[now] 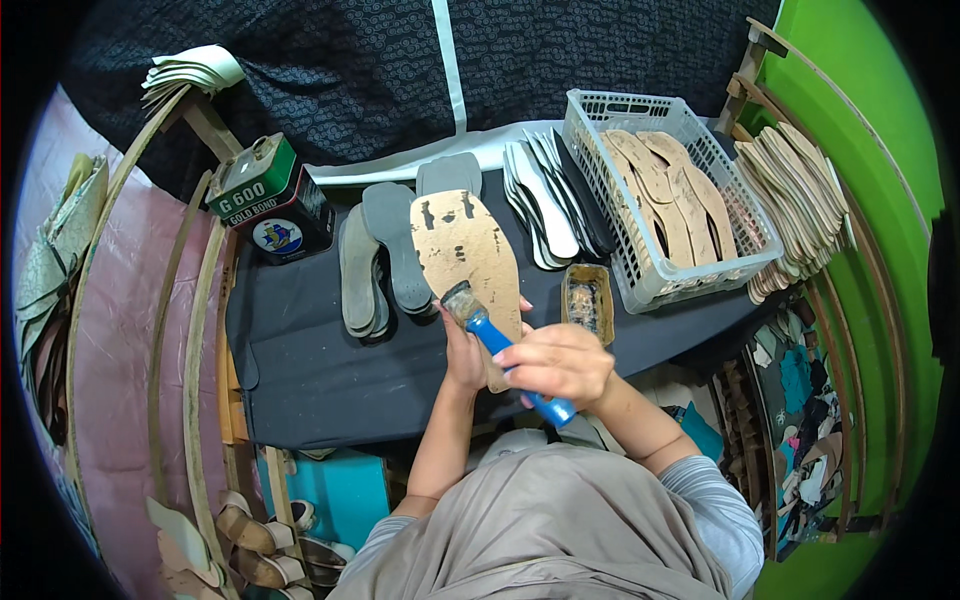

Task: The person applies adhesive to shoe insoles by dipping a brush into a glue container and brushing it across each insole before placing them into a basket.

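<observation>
My left hand (pixel 463 352) grips a tan shoe insole (pixel 468 245) from beneath, holding it tilted above the table. Dark marks and specks dot the insole's upper face. In my right hand (pixel 567 364) is a brush (pixel 486 334) with a blue handle; its worn, dark bristles lie over the insole's left edge, near my left fingers. Whether the bristles touch the surface I cannot tell. Just beyond my right hand stands a small, stained rectangular tub (pixel 587 300) with dark, crusty residue inside.
Grey soles (pixel 395 240) lie behind the insole, beside white and black insoles (pixel 540 215). A plastic basket (pixel 660 290) holds several tan insoles, with another stack (pixel 790 205) to its right. At left stands a green and black can (pixel 280 205). Dark cloth covers the table (pixel 330 390). Wooden racks flank both sides.
</observation>
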A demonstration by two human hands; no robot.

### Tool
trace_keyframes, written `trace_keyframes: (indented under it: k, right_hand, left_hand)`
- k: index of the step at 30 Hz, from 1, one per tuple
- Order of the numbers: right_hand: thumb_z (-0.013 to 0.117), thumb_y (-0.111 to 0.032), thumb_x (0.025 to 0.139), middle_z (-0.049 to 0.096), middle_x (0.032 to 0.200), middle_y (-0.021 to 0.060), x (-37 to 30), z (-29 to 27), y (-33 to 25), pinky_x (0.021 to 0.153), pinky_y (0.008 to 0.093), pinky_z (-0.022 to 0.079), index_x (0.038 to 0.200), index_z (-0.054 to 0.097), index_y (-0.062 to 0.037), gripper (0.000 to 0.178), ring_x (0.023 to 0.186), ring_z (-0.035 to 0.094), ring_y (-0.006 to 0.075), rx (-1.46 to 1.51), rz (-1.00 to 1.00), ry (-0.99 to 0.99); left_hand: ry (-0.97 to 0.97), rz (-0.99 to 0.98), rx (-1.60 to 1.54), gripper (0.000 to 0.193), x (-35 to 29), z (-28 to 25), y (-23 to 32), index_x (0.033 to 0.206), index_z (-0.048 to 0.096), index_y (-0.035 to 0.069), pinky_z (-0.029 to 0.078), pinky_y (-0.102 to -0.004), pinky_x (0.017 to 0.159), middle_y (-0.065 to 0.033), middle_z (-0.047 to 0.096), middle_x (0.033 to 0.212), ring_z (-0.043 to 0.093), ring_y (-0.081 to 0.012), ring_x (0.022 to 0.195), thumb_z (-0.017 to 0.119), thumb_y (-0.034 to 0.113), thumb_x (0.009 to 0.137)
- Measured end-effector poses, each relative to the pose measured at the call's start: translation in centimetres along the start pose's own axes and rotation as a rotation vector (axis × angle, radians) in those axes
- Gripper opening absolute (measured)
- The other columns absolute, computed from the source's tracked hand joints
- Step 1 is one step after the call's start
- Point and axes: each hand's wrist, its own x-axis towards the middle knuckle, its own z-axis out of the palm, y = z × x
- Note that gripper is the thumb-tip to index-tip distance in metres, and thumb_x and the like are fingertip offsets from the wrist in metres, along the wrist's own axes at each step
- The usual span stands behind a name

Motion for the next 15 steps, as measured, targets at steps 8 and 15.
trace_keyframes:
  k: [8, 15]
  right_hand:
    - [0.065, -0.011, 0.076, 0.066, 0.080, 0.0103, -1.0, -0.1, -0.7, 0.056, 0.0302, 0.051, 0.084, 0.061, -0.0054, 0.010, 0.066, 0.063, 0.0223, 0.044, -0.013, -0.029]
    - [0.061, -0.020, 0.084, 0.066, 0.078, 0.0110, -0.6, -0.5, 0.0, 0.057, 0.0307, 0.051, 0.084, 0.060, -0.0049, 0.015, 0.066, 0.064, 0.0216, -0.047, 0.080, 0.140]
  left_hand:
    - [-0.114, 0.029, -0.255, 0.092, 0.0, 1.2, 1.0, 0.117, 0.043, 0.000, 0.050, -0.0366, 0.062, -0.0143, 0.054, 0.098, 0.060, -0.0267, 0.072, 0.010, 0.077, 0.079]
    - [-0.122, 0.199, -0.392, 0.086, 0.0, 2.2, 0.6, 0.120, 0.039, 0.002, 0.050, -0.0379, 0.059, -0.0154, 0.052, 0.103, 0.059, -0.0288, 0.067, 0.009, 0.073, 0.082]
